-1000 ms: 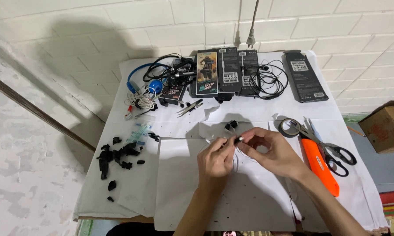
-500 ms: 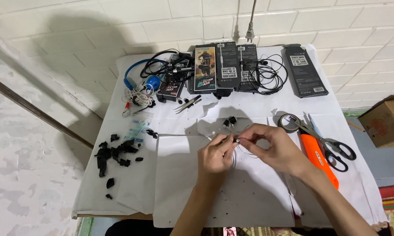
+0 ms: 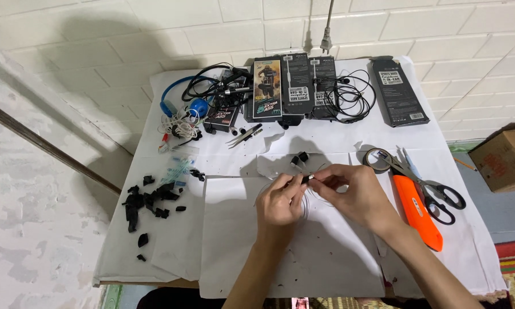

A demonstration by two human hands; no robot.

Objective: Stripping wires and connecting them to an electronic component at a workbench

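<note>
My left hand and my right hand meet over the middle of a white-covered table. Between their fingertips they pinch a small dark earphone part with a thin wire looping down under the hands. Both hands are closed on this piece. Just beyond the fingers lie two small black earbud pieces on the paper.
Black scraps lie at the left. An orange utility knife, scissors and a tape roll sit at the right. Several dark earphone boxes, tangled cables, blue headphones and tweezers line the far edge. A cardboard box stands on the floor.
The hands have stayed together on the small part, with only slight finger shifts. The view has moved a little.
</note>
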